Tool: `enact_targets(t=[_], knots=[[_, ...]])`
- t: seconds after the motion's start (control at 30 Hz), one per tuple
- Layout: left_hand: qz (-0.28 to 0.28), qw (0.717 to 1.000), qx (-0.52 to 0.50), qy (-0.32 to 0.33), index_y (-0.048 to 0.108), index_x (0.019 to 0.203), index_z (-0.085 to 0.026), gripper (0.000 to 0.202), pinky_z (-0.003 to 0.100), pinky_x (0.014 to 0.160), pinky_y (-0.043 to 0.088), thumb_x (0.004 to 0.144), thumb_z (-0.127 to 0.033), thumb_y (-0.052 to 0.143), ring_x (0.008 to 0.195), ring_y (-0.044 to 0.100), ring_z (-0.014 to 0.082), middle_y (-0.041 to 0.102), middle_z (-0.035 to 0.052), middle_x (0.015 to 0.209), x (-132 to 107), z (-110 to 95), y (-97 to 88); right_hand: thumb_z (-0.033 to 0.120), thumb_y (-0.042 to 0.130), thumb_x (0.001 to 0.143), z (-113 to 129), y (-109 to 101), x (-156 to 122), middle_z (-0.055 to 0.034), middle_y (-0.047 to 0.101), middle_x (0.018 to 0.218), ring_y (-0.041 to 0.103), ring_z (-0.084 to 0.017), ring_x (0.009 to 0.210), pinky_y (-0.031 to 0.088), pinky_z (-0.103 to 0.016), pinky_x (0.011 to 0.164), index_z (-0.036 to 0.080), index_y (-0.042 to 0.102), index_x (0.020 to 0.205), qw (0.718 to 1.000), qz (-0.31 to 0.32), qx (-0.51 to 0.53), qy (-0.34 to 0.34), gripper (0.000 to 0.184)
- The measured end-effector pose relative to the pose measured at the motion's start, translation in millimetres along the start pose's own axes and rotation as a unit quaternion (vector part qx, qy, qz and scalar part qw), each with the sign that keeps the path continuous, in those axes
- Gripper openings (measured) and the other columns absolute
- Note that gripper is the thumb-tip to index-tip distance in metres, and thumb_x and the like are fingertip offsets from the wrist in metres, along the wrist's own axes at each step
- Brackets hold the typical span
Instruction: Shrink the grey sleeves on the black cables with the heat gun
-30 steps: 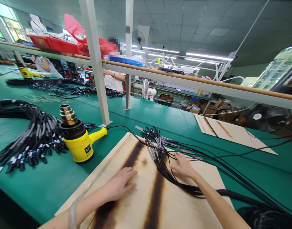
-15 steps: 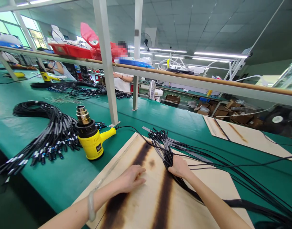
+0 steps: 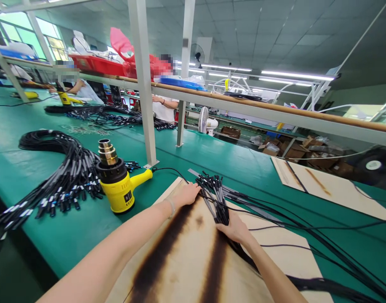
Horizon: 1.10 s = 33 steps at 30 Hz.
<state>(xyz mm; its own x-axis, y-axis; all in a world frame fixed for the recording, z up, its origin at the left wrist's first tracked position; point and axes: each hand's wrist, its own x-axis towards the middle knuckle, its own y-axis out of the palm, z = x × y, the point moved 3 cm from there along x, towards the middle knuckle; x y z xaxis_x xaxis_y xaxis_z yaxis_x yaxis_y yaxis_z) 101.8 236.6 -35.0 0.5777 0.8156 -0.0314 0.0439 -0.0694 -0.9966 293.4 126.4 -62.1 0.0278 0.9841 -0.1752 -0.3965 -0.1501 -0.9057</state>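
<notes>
My right hand [image 3: 235, 227] is closed round a bundle of black cables [image 3: 222, 213] just below their grey-sleeved, black-tipped ends, which fan out away from me. My left hand [image 3: 188, 194] is at the far left edge of a scorched plywood board [image 3: 193, 248], beside those cable ends. Its fingers are pinched on the thin black power cord [image 3: 172, 169] of a yellow heat gun [image 3: 118, 191]; the exact grip is partly hidden. The heat gun stands upright on its base to the left of the board, nozzle up.
Another cable bundle [image 3: 63, 162] lies on the green table [image 3: 85, 240] at left. A shelf post [image 3: 144, 92] rises behind the heat gun. A second scorched board [image 3: 322, 185] lies at right. People are at work beyond the shelf.
My left hand has moved forward from over the board to the power cord near the cable ends. My right hand keeps hold of the cable bundle, nearly in place.
</notes>
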Motion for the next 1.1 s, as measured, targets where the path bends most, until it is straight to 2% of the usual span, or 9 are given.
enact_targets(t=[0.1, 0.27, 0.37, 0.57, 0.63, 0.7, 0.83, 0.97, 1.1], knots=[[-0.003, 1.0, 0.017, -0.01, 0.064, 0.092, -0.013, 0.025, 0.033, 0.082, 0.047, 0.081, -0.007, 0.043, 0.091, 0.061, 0.0233, 0.062, 0.0134, 0.097, 25.9, 4.0, -12.9, 0.054, 0.058, 0.068, 9.0, 1.3, 0.5, -0.0238, 0.054, 0.118, 0.051, -0.039, 0.113, 0.044, -0.046, 0.085, 0.008, 0.05, 0.116, 0.999, -0.02, -0.021, 0.028, 0.067], [-0.076, 0.996, 0.037, -0.035, 0.06, 0.105, -0.013, 0.032, 0.033, 0.081, 0.046, 0.092, -0.018, 0.032, 0.095, 0.059, 0.0224, 0.056, 0.0125, 0.107, 63.1, 3.0, -61.3, 0.029, 0.054, 0.071, 16.9, 4.2, 11.6, -0.0208, 0.059, 0.104, 0.059, -0.032, 0.1, 0.046, -0.036, 0.083, 0.009, 0.056, 0.103, 0.999, -0.028, -0.035, 0.024, 0.038], [-0.089, 0.994, 0.042, -0.035, 0.061, 0.107, -0.016, 0.033, 0.031, 0.081, 0.046, 0.092, -0.02, 0.032, 0.097, 0.058, 0.0212, 0.055, 0.0101, 0.108, 70.6, 3.3, -78.5, 0.019, 0.052, 0.069, 16.0, 5.4, 18.3, -0.0215, 0.061, 0.101, 0.062, -0.032, 0.094, 0.047, -0.036, 0.077, 0.008, 0.055, 0.103, 0.998, -0.028, -0.044, 0.035, 0.036], [-0.023, 0.997, 0.072, -0.017, 0.07, 0.091, -0.015, 0.026, 0.029, 0.074, 0.046, 0.082, -0.013, 0.045, 0.091, 0.06, 0.0222, 0.061, 0.0108, 0.095, 51.4, 11.8, -62.4, 0.014, 0.047, 0.073, 13.7, 5.6, 20.7, -0.0197, 0.063, 0.099, 0.064, -0.031, 0.093, 0.047, -0.034, 0.075, 0.006, 0.055, 0.108, 0.998, -0.019, -0.051, 0.03, 0.036], [0.009, 0.997, 0.082, -0.004, 0.07, 0.088, -0.014, 0.02, 0.031, 0.072, 0.046, 0.077, -0.014, 0.053, 0.089, 0.06, 0.0249, 0.063, 0.0123, 0.092, 43.7, 10.4, -53.5, 0.015, 0.047, 0.075, 14.5, 6.7, 17.9, -0.0198, 0.061, 0.106, 0.062, -0.03, 0.097, 0.047, -0.034, 0.079, 0.003, 0.047, 0.122, 0.998, -0.021, -0.053, 0.007, 0.049], [0.024, 0.996, 0.087, 0.016, 0.068, 0.1, -0.015, 0.026, 0.034, 0.074, 0.047, 0.075, -0.017, 0.058, 0.095, 0.058, 0.028, 0.063, 0.0135, 0.1, 38.4, 2.9, -46.0, 0.014, 0.046, 0.078, 16.1, 8.7, 14.0, -0.0207, 0.056, 0.117, 0.06, -0.029, 0.103, 0.046, -0.034, 0.084, 0.002, 0.033, 0.136, 0.998, -0.026, -0.057, -0.019, 0.061], [-0.005, 0.986, 0.1, 0.134, 0.046, 0.131, -0.025, 0.046, 0.039, 0.08, 0.044, 0.085, -0.018, 0.049, 0.111, 0.048, 0.0288, 0.055, 0.0104, 0.123, 35.6, -28.5, -30.6, 0.009, 0.043, 0.08, 18.5, 11.8, 7.5, -0.0214, 0.049, 0.127, 0.058, -0.028, 0.107, 0.046, -0.034, 0.089, 0.003, 0.025, 0.142, 0.996, -0.031, -0.067, -0.048, 0.065], [-0.014, 0.968, 0.134, 0.214, 0.063, 0.097, -0.019, 0.023, 0.04, 0.084, 0.039, 0.086, -0.009, 0.045, 0.096, 0.054, 0.0223, 0.064, 0.0075, 0.1, 40.0, -52.1, -18.6, 0.008, 0.042, 0.08, 18.4, 12.0, 7.0, -0.0218, 0.049, 0.127, 0.058, -0.028, 0.107, 0.047, -0.034, 0.089, 0.001, 0.028, 0.141, 0.996, -0.036, -0.064, -0.057, 0.063], [-0.131, 0.92, 0.21, 0.304, 0.06, 0.084, -0.015, 0.023, 0.041, 0.088, 0.034, 0.088, -0.005, 0.04, 0.08, 0.055, 0.0186, 0.062, 0.0072, 0.084, 32.5, -67.5, -36.5, 0.006, 0.04, 0.079, 17.3, 14.6, 9.3, -0.0242, 0.049, 0.127, 0.055, -0.03, 0.111, 0.047, -0.037, 0.09, -0.001, 0.03, 0.139, 0.996, -0.05, -0.047, -0.057, 0.061]])
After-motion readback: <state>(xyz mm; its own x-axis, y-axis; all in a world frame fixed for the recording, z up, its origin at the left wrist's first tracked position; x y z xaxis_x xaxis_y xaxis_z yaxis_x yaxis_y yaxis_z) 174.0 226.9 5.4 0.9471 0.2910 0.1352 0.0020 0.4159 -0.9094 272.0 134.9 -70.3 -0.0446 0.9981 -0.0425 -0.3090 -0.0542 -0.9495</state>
